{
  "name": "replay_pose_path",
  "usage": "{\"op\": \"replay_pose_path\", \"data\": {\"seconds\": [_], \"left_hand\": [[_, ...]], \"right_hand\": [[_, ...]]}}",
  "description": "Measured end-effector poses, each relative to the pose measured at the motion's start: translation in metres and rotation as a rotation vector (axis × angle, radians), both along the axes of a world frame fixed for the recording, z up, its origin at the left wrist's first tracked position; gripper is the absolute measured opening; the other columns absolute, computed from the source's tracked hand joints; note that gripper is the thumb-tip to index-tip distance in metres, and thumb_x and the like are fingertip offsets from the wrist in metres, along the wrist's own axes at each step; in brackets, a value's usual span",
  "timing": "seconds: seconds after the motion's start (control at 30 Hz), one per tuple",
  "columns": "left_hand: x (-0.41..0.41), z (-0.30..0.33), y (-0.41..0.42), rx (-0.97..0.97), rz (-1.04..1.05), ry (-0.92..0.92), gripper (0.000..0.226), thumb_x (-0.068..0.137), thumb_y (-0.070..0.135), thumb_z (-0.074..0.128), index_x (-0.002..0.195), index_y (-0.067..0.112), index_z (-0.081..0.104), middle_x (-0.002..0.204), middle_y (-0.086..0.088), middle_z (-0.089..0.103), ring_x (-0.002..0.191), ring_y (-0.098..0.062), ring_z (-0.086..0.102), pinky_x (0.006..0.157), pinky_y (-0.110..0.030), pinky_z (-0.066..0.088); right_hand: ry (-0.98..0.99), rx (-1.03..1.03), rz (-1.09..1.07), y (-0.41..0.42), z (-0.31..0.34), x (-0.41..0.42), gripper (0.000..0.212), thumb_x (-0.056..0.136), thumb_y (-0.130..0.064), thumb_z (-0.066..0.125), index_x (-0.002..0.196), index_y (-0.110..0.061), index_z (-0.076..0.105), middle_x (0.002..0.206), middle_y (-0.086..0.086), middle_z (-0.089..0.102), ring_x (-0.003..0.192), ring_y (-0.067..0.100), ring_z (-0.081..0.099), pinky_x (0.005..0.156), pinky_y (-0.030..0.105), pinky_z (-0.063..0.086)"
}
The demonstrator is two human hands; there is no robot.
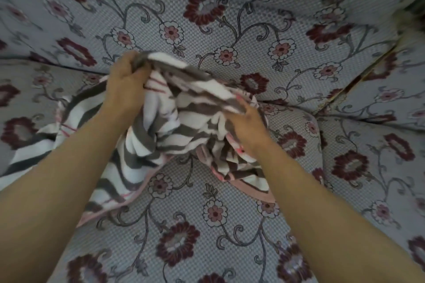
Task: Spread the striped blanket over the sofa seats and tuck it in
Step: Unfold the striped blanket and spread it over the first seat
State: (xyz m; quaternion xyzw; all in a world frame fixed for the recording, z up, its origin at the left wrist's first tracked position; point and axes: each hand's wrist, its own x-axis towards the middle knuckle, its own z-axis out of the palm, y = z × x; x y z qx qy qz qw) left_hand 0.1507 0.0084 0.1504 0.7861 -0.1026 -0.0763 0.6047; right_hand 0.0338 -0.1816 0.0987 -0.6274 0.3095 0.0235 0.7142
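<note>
The striped blanket sits bunched in a heap on the middle of the sofa seat, close to the crease where the seat meets the floral backrest. One tail of it trails off to the person's left across the cushion; the rest is crumpled between the arms. The left hand is clenched on a gathered fold near the top of the heap, lifting it clear of the cushion. The right hand presses on the cloth lower down, its fingers curled into a fold, though I cannot see how firm that hold is.

Almost all of the spreading is yet to do. To my eye the thing now is to find the pink-bound edge, which shows at the front of the pile, and work both hands out along it to the corners. Drawing the hands apart would then open the cloth flat, rather than dragging a twisted lump across the seats.
</note>
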Motion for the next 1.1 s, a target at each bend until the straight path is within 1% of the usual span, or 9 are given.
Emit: {"op": "replay_pose_path", "data": {"seconds": [0.07, 0.1, 0.17, 0.27, 0.37, 0.47, 0.63, 0.83, 1.1], "left_hand": [[0.004, 0.015, -0.015, 0.009, -0.030, -0.002, 0.019, 0.098, 0.009, 0.038, 0.095, 0.001, 0.055, 0.086, -0.016, 0.066, 0.083, -0.026, 0.066, 0.081, -0.040, 0.055], [0.000, 0.016, -0.023, 0.000, -0.053, 0.009, 0.019, 0.099, 0.010, 0.038, 0.093, 0.004, 0.055, 0.089, -0.016, 0.064, 0.085, -0.021, 0.065, 0.082, -0.035, 0.054], [-0.019, 0.008, -0.044, -0.009, -0.113, 0.057, 0.017, 0.100, 0.012, 0.039, 0.099, 0.014, 0.056, 0.096, -0.004, 0.064, 0.089, -0.009, 0.062, 0.083, -0.022, 0.048], [-0.060, -0.025, -0.081, 0.143, -0.300, 0.196, 0.016, 0.099, 0.016, 0.043, 0.107, 0.012, 0.056, 0.094, -0.005, 0.062, 0.094, -0.023, 0.058, 0.079, -0.029, 0.045], [-0.102, -0.068, -0.101, 0.412, -0.584, 0.311, 0.012, 0.097, 0.022, 0.046, 0.101, 0.012, 0.052, 0.097, -0.013, 0.061, 0.099, -0.032, 0.058, 0.082, -0.037, 0.045], [-0.125, -0.098, -0.098, 0.466, -0.742, 0.423, 0.029, 0.089, 0.007, 0.049, 0.117, 0.017, 0.052, 0.121, -0.011, 0.058, 0.109, -0.028, 0.056, 0.091, -0.035, 0.047], [-0.100, -0.105, -0.049, 0.431, -0.457, 0.391, 0.030, 0.089, -0.003, 0.048, 0.114, 0.006, 0.062, 0.115, -0.014, 0.064, 0.098, -0.022, 0.059, 0.081, -0.022, 0.043], [-0.028, -0.112, 0.058, 0.598, -0.165, 0.264, 0.028, 0.088, 0.001, 0.049, 0.111, 0.007, 0.065, 0.111, -0.014, 0.067, 0.105, -0.031, 0.062, 0.094, -0.035, 0.049], [0.060, -0.173, 0.251, 0.872, 0.010, 0.245, 0.040, 0.085, 0.009, 0.050, 0.124, 0.012, 0.056, 0.130, -0.018, 0.054, 0.119, -0.038, 0.051, 0.100, -0.044, 0.044]], "right_hand": [[-0.101, 0.011, -0.106, -0.009, 0.019, 0.008, 0.021, 0.091, -0.009, 0.060, 0.096, -0.029, 0.063, 0.094, 0.008, 0.074, 0.078, 0.017, 0.073, 0.066, 0.029, 0.060], [-0.120, -0.089, -0.098, -0.016, 0.025, 0.007, 0.020, 0.092, -0.010, 0.058, 0.093, -0.029, 0.064, 0.093, 0.006, 0.075, 0.081, 0.020, 0.072, 0.071, 0.031, 0.060], [-0.130, -0.320, -0.003, -0.032, 0.029, -0.004, 0.016, 0.094, -0.013, 0.056, 0.094, -0.027, 0.065, 0.071, -0.006, 0.070, 0.058, 0.008, 0.063, 0.055, 0.022, 0.050], [0.081, -0.659, 0.338, -0.069, 0.014, -0.036, 0.022, 0.093, -0.017, 0.055, 0.074, -0.027, 0.058, 0.056, -0.009, 0.057, 0.049, 0.006, 0.047, 0.050, 0.025, 0.035], [0.406, -0.937, 0.680, -0.099, -0.019, -0.070, 0.014, 0.094, -0.021, 0.050, 0.098, -0.011, 0.061, 0.090, 0.012, 0.062, 0.075, 0.024, 0.053, 0.066, 0.032, 0.040], [0.574, -0.896, 0.724, -0.109, -0.039, -0.092, 0.018, 0.086, -0.019, 0.060, 0.102, -0.012, 0.056, 0.114, 0.010, 0.058, 0.106, 0.031, 0.056, 0.090, 0.043, 0.049], [0.518, -0.781, 0.874, -0.072, -0.047, -0.076, 0.037, 0.076, -0.008, 0.058, 0.109, -0.024, 0.050, 0.107, 0.006, 0.060, 0.098, 0.027, 0.059, 0.085, 0.042, 0.053], [0.302, -0.727, 0.956, 0.030, -0.045, 0.004, 0.048, 0.080, -0.008, 0.060, 0.126, -0.022, 0.051, 0.130, -0.001, 0.055, 0.121, 0.019, 0.051, 0.101, 0.028, 0.041], [0.160, -0.960, 1.061, 0.198, -0.102, 0.110, 0.058, 0.087, -0.022, 0.058, 0.141, -0.027, 0.038, 0.149, 0.001, 0.038, 0.135, 0.025, 0.035, 0.112, 0.039, 0.026]]}}
